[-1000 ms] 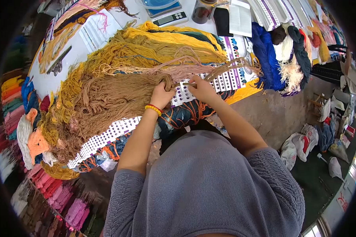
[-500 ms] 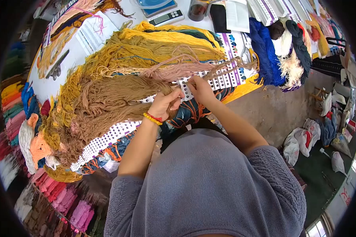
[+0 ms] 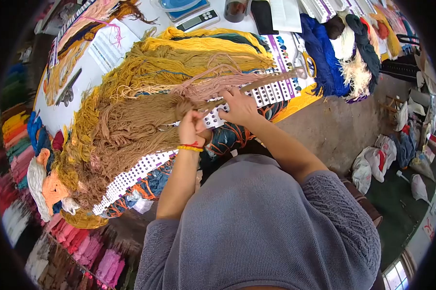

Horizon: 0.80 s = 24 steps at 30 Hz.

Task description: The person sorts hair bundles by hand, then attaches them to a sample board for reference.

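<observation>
A thick hank of brown thread [image 3: 136,118] lies across the near side of the table, its right end drawn into a knot-like bunch. My left hand [image 3: 191,126], with red and yellow bands at the wrist, is closed at that bunched end; its fingertips are slightly blurred. To its right, my right hand [image 3: 240,107] grips a narrower brown strand [image 3: 266,81] that stretches right past its fingers toward the scissors. Under both hands runs a white card with rows of holes [image 3: 213,119]. Dusty pink thread [image 3: 203,86] lies just beyond them.
Yellow and mustard hanks [image 3: 165,63] cover the table behind. Yellow-handled scissors [image 3: 310,65], blue hanks [image 3: 317,53], a digital scale [image 3: 198,20] and a dark jar [image 3: 236,9] sit farther back. A black clip [image 3: 69,89] lies left. Pink bundles [image 3: 109,266] are below left.
My left hand has turned upward below the bunched end of the brown hank. My right hand has spread over the strand, which now lies straighter toward the scissors. The view has shifted slightly.
</observation>
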Tool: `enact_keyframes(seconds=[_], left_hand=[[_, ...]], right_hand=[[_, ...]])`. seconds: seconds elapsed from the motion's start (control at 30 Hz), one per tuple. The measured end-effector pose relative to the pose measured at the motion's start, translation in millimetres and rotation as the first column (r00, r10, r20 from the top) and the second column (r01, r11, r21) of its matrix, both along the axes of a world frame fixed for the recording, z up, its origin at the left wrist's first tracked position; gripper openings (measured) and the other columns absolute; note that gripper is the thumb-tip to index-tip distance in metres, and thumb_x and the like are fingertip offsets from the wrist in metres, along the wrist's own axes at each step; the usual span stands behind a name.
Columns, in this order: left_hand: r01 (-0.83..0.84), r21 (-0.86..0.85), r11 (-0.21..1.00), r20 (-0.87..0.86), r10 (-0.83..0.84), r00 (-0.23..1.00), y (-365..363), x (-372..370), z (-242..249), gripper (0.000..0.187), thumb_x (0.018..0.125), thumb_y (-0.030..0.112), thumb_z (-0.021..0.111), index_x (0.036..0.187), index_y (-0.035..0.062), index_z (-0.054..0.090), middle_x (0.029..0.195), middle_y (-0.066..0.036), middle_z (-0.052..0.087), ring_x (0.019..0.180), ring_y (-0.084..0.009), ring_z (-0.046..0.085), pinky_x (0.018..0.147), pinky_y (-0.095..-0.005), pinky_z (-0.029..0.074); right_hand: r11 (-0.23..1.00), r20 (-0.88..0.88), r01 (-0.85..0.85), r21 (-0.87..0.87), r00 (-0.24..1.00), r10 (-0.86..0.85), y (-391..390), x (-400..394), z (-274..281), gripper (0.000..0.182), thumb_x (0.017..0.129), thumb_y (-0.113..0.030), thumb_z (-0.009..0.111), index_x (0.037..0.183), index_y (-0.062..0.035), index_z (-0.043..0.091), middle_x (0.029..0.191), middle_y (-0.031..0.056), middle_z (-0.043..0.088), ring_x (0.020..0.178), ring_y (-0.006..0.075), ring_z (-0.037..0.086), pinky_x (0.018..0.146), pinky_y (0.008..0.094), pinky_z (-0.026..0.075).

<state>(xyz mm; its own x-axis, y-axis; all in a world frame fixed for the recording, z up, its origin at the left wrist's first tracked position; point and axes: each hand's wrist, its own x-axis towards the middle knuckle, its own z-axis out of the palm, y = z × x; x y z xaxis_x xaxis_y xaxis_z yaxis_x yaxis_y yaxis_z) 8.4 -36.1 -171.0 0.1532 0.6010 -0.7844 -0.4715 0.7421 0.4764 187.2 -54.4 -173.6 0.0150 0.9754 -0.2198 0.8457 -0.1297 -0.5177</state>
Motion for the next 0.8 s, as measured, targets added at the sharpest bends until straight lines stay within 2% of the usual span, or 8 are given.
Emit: enact_keyframes(seconds=[0.27, 0.33, 0.4, 0.47, 0.53, 0.6, 0.7, 0.8], left_hand=[[-0.124, 0.336, 0.934, -0.315, 0.236, 0.919, 62.4, -167.4, 92.9, 0.022, 0.068, 0.006, 0.049, 0.051, 0.0124, 0.037, 0.044, 0.002, 0.032, 0.034, -0.0076, 0.025, 0.034, -0.0236, 0.019], [-0.027, 0.423, 0.906, -0.438, 0.231, 0.869, 93.3, -257.8, 126.3, 0.019, 0.074, 0.007, 0.047, 0.056, 0.0106, 0.044, 0.053, 0.001, 0.042, 0.046, -0.0076, 0.038, 0.042, -0.0211, 0.031], [-0.118, 0.518, 0.847, -0.685, 0.493, 0.536, 124.3, -302.9, 142.9, 0.02, 0.084, 0.018, 0.045, 0.079, 0.0027, 0.057, 0.065, -0.005, 0.054, 0.054, -0.01, 0.048, 0.049, -0.0199, 0.038], [-0.09, 0.419, 0.903, -0.688, 0.381, 0.618, 129.4, -302.6, 149.0, 0.02, 0.085, 0.019, 0.046, 0.087, 0.0025, 0.058, 0.068, -0.006, 0.057, 0.055, -0.0112, 0.051, 0.048, -0.0174, 0.038], [0.137, 0.184, 0.973, -0.464, -0.037, 0.885, 118.5, -220.5, 164.5, 0.015, 0.081, 0.016, 0.051, 0.086, 0.0046, 0.059, 0.075, -0.008, 0.059, 0.055, -0.0112, 0.053, 0.042, -0.0148, 0.036], [0.1, 0.305, 0.947, -0.233, -0.027, 0.972, 89.6, -107.3, 150.8, 0.014, 0.079, 0.016, 0.056, 0.086, 0.0038, 0.058, 0.078, -0.007, 0.059, 0.069, -0.0149, 0.055, 0.058, -0.0244, 0.045], [0.384, 0.252, 0.888, 0.087, -0.416, 0.905, 52.2, 10.1, 140.7, 0.032, 0.085, 0.029, 0.051, 0.101, 0.0022, 0.053, 0.105, -0.009, 0.054, 0.099, -0.019, 0.051, 0.078, -0.038, 0.044], [0.385, 0.515, 0.766, 0.056, -0.477, 0.877, 24.8, 66.9, 153.2, 0.044, 0.091, 0.035, 0.038, 0.116, -0.0003, 0.046, 0.109, -0.008, 0.053, 0.097, -0.016, 0.051, 0.081, -0.0303, 0.042]], right_hand=[[0.996, -0.043, 0.016, 0.091, 0.999, -0.012, -0.5, 2.8, -7.6, 0.042, 0.065, -0.036, 0.058, 0.102, -0.0174, 0.053, 0.094, 0.0104, 0.052, 0.072, 0.0313, 0.059, 0.06, 0.0446, 0.047], [0.998, -0.047, 0.015, 0.069, 0.999, -0.012, -0.6, 2.9, -4.7, 0.041, 0.065, -0.036, 0.057, 0.101, -0.0168, 0.053, 0.093, 0.0113, 0.052, 0.073, 0.0315, 0.059, 0.06, 0.0447, 0.047], [1.0, -0.061, -0.02, -0.02, 0.998, 0.019, 2.3, 6.4, 0.2, 0.044, 0.068, -0.038, 0.056, 0.105, -0.0155, 0.051, 0.096, 0.013, 0.051, 0.077, 0.0322, 0.058, 0.063, 0.0444, 0.047], [0.999, -0.07, -0.04, -0.02, 0.997, 0.038, 4.3, 10.5, -0.2, 0.045, 0.071, -0.04, 0.055, 0.107, -0.0135, 0.049, 0.102, 0.0144, 0.05, 0.08, 0.0334, 0.058, 0.066, 0.045, 0.046], [0.997, -0.195, 0.004, -0.08, 0.981, -0.019, 10.2, 13.1, 20.7, 0.042, 0.075, -0.039, 0.053, 0.105, -0.0097, 0.051, 0.098, 0.0146, 0.055, 0.083, 0.0328, 0.058, 0.069, 0.0434, 0.046], [0.998, -0.372, 0.056, -0.02, 0.926, -0.059, 14.9, 12.5, 48.1, 0.037, 0.077, -0.036, 0.054, 0.098, -0.006, 0.055, 0.087, 0.0138, 0.06, 0.082, 0.0286, 0.059, 0.072, 0.0376, 0.046], [0.996, -0.844, 0.075, -0.053, 0.529, -0.084, 19.1, 6.0, 98.5, 0.022, 0.08, -0.021, 0.056, 0.088, -0.0005, 0.056, 0.081, 0.0086, 0.06, 0.075, 0.0145, 0.057, 0.066, 0.0272, 0.046], [0.991, -0.798, 0.087, -0.106, 0.587, -0.137, 10.5, 21.7, 152.6, 0.013, 0.083, -0.012, 0.051, 0.086, 0.0011, 0.054, 0.08, 0.0021, 0.056, 0.069, 0.0075, 0.053, 0.054, 0.0209, 0.045]])
